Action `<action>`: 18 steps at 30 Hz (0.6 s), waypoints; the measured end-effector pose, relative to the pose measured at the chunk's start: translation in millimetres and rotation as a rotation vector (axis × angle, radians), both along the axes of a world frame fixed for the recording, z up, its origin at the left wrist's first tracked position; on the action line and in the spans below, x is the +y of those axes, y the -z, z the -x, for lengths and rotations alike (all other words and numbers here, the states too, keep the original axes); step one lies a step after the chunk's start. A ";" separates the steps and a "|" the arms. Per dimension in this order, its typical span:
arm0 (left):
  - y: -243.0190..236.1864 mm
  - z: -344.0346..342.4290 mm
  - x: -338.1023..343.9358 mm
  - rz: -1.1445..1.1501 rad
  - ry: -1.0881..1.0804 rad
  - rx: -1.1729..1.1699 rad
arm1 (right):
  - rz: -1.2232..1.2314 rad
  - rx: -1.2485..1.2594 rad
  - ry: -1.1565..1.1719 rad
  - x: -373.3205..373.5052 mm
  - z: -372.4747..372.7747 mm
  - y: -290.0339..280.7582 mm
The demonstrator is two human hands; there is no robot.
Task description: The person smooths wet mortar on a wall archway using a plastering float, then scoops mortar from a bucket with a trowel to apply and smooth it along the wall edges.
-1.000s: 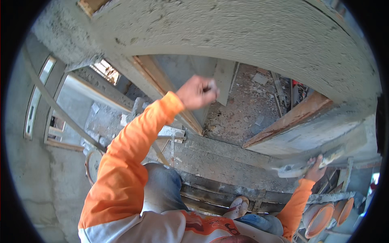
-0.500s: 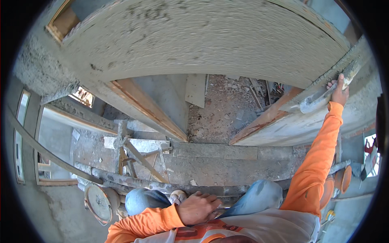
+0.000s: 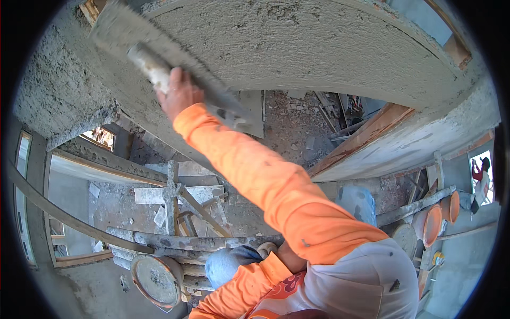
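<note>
My right hand (image 3: 183, 95) grips the pale handle of a long plastering trowel (image 3: 119, 32) at the upper left. The tool's broad blade lies at a slant along the left end of the wet grey plaster band (image 3: 297, 48) above the doorway, its lower end overlapping the opening. My right arm stretches across my body from the lower right. Low in the picture, my left hand (image 3: 291, 259) rests at my lap beside my bent knee, its fingers hidden behind the right arm.
Round poles (image 3: 202, 242) form the platform under me. A bucket (image 3: 156, 282) stands at the lower left; orange buckets (image 3: 433, 223) are at the right. Wooden trestles (image 3: 175, 196) and rubble lie below. A wooden door frame (image 3: 366, 138) edges the opening. Another person (image 3: 481, 178) appears far right.
My right hand has swung with the trowel from the right-hand wall to the upper left. My body has shifted right, and the right arm now covers the left hand's fingers.
</note>
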State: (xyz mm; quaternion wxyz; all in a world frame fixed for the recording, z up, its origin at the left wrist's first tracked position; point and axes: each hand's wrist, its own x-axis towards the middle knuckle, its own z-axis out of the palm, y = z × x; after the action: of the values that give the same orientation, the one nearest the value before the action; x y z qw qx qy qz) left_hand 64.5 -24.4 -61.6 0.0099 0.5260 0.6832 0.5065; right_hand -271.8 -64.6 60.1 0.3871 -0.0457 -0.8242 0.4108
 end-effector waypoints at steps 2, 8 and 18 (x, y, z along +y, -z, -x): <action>-8.0 -0.1 -6.9 0.182 0.075 -0.060 | 0.081 -0.040 -0.044 -42.6 18.0 -1.7; -5.6 1.3 -12.1 0.197 0.173 -0.135 | 0.305 -0.057 -0.045 0.2 -6.0 4.6; -57.4 10.4 -7.8 0.860 0.232 -0.164 | 0.389 0.230 0.380 413.0 -175.9 -35.8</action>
State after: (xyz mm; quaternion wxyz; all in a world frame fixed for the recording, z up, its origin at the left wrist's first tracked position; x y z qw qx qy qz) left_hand 54.1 -32.2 -4.2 0.3384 0.5054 0.7649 0.2119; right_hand -95.9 348.4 95.9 0.5318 -0.2258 -0.6576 0.4836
